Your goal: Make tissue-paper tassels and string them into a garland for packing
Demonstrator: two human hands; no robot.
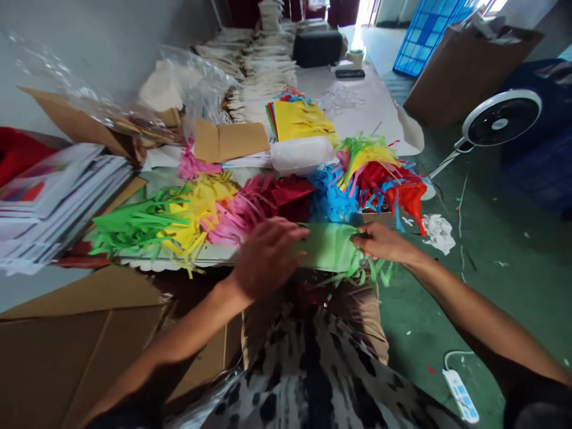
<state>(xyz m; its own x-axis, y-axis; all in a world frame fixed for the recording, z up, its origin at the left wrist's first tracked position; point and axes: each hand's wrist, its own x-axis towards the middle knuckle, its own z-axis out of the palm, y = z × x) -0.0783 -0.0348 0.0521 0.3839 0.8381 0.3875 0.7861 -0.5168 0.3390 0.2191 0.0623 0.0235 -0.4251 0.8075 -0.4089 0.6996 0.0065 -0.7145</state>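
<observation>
Room: green-painted floor (504, 286) scattered with paper scraps; electric fan (500, 118) at right; blue plastic crate (429, 36) beyond it;
Surface: paper-covered surface (370, 113) running away from the person; stacked yellow paper sheets (299, 122) and beige folded stacks (268, 68) on it;
Left hand (268, 257): fingers together, slightly curved, blurred; at the left end of the green fringed paper (328, 247); grip cannot be told;
Right hand (384, 243): fingers curled, pinching the paper's right end;
Green fringed paper: held between both hands, above the person's lap and just before the surface's edge; fringe hanging down;
Nearby: row of fringed paper bunches (241, 214) in green, yellow, pink, red and blue, just beyond the hands;
</observation>
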